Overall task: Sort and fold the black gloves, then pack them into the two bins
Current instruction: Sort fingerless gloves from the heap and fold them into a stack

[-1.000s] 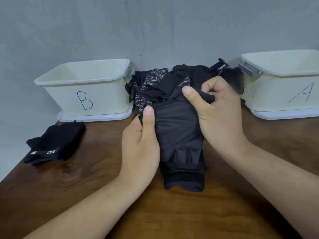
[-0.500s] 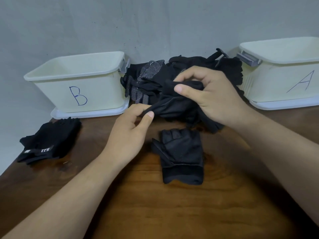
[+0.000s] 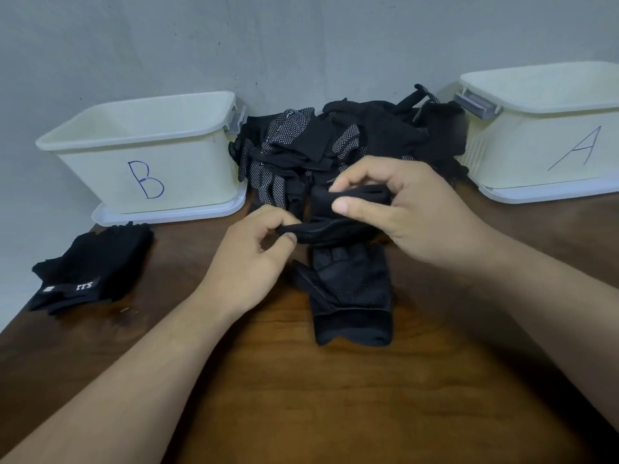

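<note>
Both hands hold one black glove (image 3: 338, 226) just above the table. My left hand (image 3: 254, 259) pinches its left end, and my right hand (image 3: 412, 209) grips its right part between thumb and fingers. Below it a second black fingerless glove (image 3: 351, 289) lies flat on the table, cuff toward me. A heap of black gloves (image 3: 335, 145), some with white dots, sits against the wall between the bins. Cream bin B (image 3: 187, 175) stands at the left and cream bin A (image 3: 522, 152) at the right.
A folded stack of black gloves with a white label (image 3: 90, 272) lies near the table's left edge, in front of bin B. The brown wooden table (image 3: 335, 413) stretches toward me. A grey wall rises right behind the bins.
One second ago both hands pressed on gloves lying on the table. Since then they have lifted one glove off the other, which stays flat, and now hold it lower and stretched sideways.
</note>
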